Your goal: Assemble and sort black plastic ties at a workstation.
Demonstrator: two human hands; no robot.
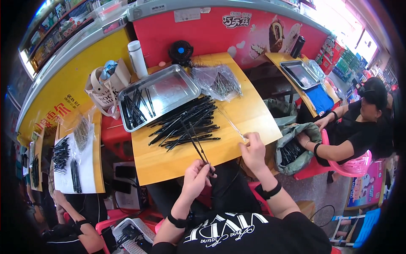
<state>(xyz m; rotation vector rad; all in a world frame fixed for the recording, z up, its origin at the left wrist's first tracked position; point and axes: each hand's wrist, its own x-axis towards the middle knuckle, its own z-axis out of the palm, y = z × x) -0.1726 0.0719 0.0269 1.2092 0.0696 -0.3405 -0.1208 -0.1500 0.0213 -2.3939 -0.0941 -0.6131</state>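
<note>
Left hand [195, 177] pinches two black rods [198, 149] pointing toward the pile [184, 122]; right hand [253, 150] pinches a thin clear sleeve [231, 123]. Looks like sleeving's underway; next needs tips lined up.

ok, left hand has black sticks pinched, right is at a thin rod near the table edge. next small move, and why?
Probably bring the right hand with the thin clear rod toward the black sticks held in the left hand. The right fingertips are already on the rod's near end, and the sticks stand raised over the wooden table, apart from the pile.
</note>
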